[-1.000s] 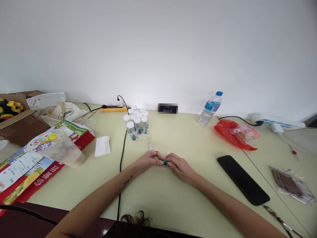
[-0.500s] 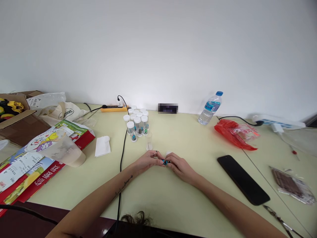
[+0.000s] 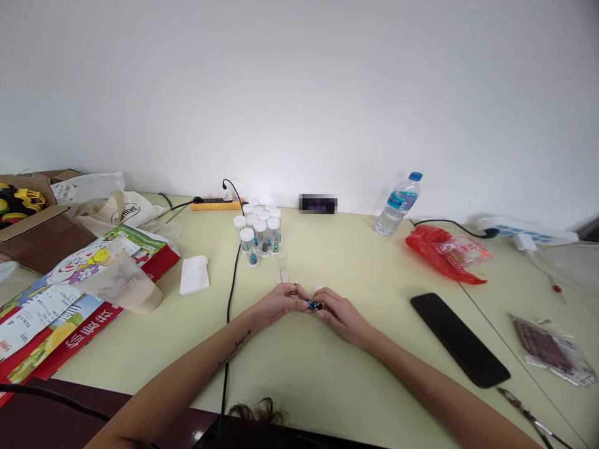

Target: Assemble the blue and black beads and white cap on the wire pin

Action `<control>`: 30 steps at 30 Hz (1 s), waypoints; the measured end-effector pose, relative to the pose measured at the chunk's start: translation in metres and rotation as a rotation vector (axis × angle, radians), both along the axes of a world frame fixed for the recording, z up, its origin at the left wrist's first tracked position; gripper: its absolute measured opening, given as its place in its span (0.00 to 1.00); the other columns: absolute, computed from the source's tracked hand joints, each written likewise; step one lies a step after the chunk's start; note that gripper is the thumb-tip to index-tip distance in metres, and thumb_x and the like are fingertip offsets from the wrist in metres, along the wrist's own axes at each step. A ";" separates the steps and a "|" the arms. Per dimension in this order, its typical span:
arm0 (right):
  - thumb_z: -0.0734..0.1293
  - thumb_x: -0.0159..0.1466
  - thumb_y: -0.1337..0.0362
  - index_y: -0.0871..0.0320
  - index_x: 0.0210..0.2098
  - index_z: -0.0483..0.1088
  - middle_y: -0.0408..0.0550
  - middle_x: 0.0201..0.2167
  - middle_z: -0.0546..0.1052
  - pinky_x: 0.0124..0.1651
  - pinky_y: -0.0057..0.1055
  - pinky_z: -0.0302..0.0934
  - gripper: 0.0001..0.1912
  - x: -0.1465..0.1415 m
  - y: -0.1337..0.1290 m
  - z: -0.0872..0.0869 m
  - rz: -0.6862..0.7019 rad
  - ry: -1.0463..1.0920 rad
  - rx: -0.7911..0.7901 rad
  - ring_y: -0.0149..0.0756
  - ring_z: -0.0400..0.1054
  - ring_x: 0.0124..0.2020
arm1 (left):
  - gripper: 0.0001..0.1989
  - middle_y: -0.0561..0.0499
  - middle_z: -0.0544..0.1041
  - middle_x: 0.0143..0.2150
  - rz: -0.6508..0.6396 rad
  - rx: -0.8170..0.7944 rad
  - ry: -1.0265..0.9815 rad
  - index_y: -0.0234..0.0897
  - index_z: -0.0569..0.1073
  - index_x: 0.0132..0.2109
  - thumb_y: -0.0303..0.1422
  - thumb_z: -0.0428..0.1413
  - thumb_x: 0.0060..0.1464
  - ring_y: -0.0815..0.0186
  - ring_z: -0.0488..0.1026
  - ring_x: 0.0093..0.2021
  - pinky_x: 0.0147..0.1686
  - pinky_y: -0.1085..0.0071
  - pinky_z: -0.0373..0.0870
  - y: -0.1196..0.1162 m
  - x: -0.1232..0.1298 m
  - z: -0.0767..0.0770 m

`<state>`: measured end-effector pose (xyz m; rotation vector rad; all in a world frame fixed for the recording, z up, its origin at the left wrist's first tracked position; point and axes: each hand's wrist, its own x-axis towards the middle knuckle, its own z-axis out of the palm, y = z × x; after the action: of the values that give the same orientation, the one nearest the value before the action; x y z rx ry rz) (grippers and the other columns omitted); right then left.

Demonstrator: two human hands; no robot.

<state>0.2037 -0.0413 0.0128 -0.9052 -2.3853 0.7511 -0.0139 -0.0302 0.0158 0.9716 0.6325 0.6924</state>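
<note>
Over the middle of the table, a small blue and black piece (image 3: 313, 305) sits between both hands; its exact kind is too small to make out. My left hand (image 3: 278, 304) is closed, pinching its blue left end with thumb and fingers. At the black right end, the thumb and fingertips of my right hand (image 3: 344, 317) are closed on it. A thin pale loop, like wire or thread, shows by my left fingers. Just behind that hand stands a clear uncapped tube (image 3: 282, 265). A white cap (image 3: 319, 289) lies partly hidden behind my right fingers.
Several white-capped clear tubes (image 3: 260, 231) with small items inside stand behind my left hand. A black cable (image 3: 231, 293) crosses the table. Rightward are a water bottle (image 3: 397, 206), red plastic bag (image 3: 437, 249) and phone (image 3: 458, 340); leftward, a folded tissue (image 3: 194, 275) and plastic cup (image 3: 135, 292).
The piece has turned slightly between my fingers, and more of its black end shows. Both hands stay in nearly the same place.
</note>
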 end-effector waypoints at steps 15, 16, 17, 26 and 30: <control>0.49 0.70 0.57 0.55 0.44 0.63 0.49 0.41 0.68 0.39 0.31 0.60 0.15 -0.001 -0.001 0.003 -0.011 0.016 -0.004 0.34 0.65 0.36 | 0.12 0.48 0.76 0.34 0.012 0.005 0.002 0.31 0.75 0.36 0.31 0.64 0.42 0.63 0.74 0.39 0.47 0.66 0.63 -0.001 0.001 0.001; 0.50 0.70 0.58 0.55 0.44 0.63 0.49 0.41 0.68 0.38 0.30 0.60 0.14 -0.001 -0.001 0.002 -0.014 0.012 -0.009 0.33 0.65 0.35 | 0.12 0.48 0.76 0.34 0.014 0.006 0.002 0.31 0.75 0.36 0.31 0.64 0.42 0.63 0.74 0.39 0.47 0.66 0.63 -0.001 0.001 0.001; 0.51 0.70 0.59 0.54 0.45 0.63 0.49 0.41 0.68 0.37 0.30 0.60 0.13 0.000 -0.001 0.001 -0.016 0.008 -0.017 0.33 0.65 0.34 | 0.12 0.48 0.76 0.34 0.016 0.005 0.002 0.32 0.75 0.36 0.31 0.64 0.42 0.63 0.74 0.39 0.46 0.66 0.64 -0.001 0.001 0.001; 0.51 0.70 0.57 0.55 0.46 0.63 0.49 0.41 0.68 0.38 0.31 0.60 0.14 -0.001 -0.001 -0.001 -0.014 0.014 -0.017 0.33 0.65 0.34 | 0.11 0.48 0.76 0.34 0.022 0.006 -0.010 0.31 0.74 0.35 0.30 0.64 0.42 0.62 0.74 0.39 0.47 0.65 0.64 0.000 0.002 -0.001; 0.53 0.70 0.61 0.54 0.46 0.63 0.48 0.41 0.68 0.38 0.30 0.60 0.11 -0.001 -0.001 0.000 -0.019 0.002 -0.024 0.33 0.65 0.35 | 0.11 0.49 0.76 0.33 0.029 0.011 0.000 0.32 0.75 0.35 0.31 0.65 0.42 0.63 0.74 0.38 0.46 0.65 0.64 0.000 0.002 -0.001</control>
<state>0.2031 -0.0419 0.0130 -0.9356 -2.3673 0.7741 -0.0123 -0.0304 0.0152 0.9739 0.6441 0.7218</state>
